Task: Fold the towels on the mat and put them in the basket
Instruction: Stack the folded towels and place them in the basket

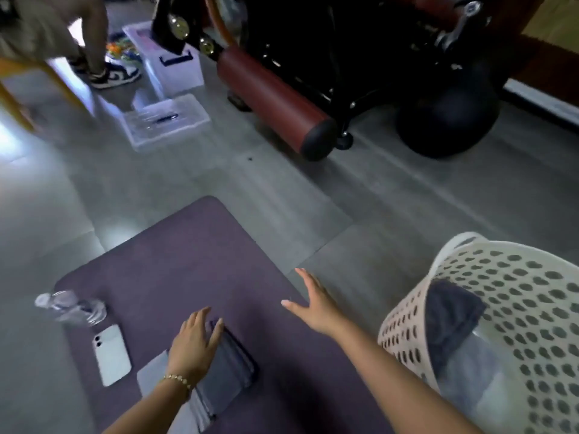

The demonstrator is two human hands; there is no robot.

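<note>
Dim room; glare on floor [12, 133] at left; motion blur throughout; wide-angle edge bending.

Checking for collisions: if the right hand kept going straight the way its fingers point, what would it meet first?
Nothing close: the right hand, open above the mat edge, points over bare floor. A clear box lies far along that line, though depth is unclear.

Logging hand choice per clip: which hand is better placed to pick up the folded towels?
Probably the left hand: it rests on the folded towels on the mat. The right hand hovers open, apart from them, nearer the basket.
</note>
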